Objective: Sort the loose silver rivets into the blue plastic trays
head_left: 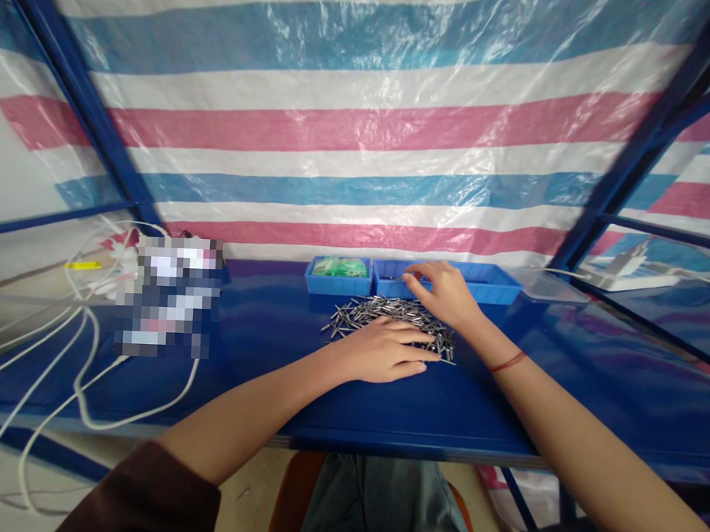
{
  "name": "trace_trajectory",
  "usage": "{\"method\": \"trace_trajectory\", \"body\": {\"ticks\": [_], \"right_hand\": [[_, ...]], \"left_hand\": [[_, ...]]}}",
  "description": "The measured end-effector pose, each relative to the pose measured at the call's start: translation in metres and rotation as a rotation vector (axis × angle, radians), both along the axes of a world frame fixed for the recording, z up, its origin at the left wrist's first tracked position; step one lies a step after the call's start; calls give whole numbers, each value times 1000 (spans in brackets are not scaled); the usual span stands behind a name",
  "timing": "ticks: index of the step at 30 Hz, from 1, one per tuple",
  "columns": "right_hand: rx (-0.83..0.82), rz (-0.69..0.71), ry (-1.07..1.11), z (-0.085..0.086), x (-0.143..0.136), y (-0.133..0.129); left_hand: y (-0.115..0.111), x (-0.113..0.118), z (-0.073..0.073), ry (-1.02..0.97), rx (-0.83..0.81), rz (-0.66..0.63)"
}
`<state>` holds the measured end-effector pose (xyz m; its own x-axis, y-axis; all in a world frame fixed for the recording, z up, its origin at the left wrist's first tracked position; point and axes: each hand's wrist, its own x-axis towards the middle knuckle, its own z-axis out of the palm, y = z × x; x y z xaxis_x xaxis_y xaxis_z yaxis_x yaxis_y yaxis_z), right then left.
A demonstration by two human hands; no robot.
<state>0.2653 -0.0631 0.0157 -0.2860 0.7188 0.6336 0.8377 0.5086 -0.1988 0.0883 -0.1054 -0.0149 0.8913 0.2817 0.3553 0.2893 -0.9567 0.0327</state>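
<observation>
A loose pile of thin silvery metal pins [353, 313], resembling blind rivets, lies on the blue tabletop in front of me. My left hand [390, 350] rests palm down on the near side of this pile, its fingers stretched out and a little apart. Some pins are hidden beneath it. Over the left part of a long blue bin [489, 281] hovers my right hand [445, 292], with its fingers curved and a gap between thumb and forefinger. I see nothing held in it, though its palm is hidden. A few dark pins show inside that bin, left of the fingers.
A smaller blue bin [338, 283] holding green packets [340, 267] adjoins the long bin. White cables [85, 364] trail across the table's left side, near a pixelated area. A clear plastic lid [554, 287] and a white power strip [634, 274] are at the right.
</observation>
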Motion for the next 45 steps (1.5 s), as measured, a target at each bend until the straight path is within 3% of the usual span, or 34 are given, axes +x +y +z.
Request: {"method": "trace_trajectory", "body": {"ticks": [6, 11, 14, 24, 29, 33, 37, 40, 45], "right_hand": [[-128, 179, -86, 8, 5, -10], [-699, 401, -77, 23, 25, -30], [-888, 454, -73, 22, 25, -39], [-789, 331, -183, 10, 4, -43], [-686, 375, -192, 6, 3, -37], [-642, 482, 125, 8, -1, -33], [-614, 515, 452, 12, -6, -32], [-655, 526, 570, 12, -11, -33], [-644, 551, 653, 5, -17, -30]], "left_hand": [[13, -9, 2, 25, 61, 55], [14, -14, 4, 32, 112, 136], [10, -13, 4, 60, 128, 220], [11, -20, 7, 54, 78, 385], [9, -22, 5, 9, 41, 423], [6, -18, 4, -147, -45, 455], [5, -12, 5, -429, -289, 419], [7, -10, 6, -607, -435, 396], [11, -9, 4, -673, -542, 392]]}}
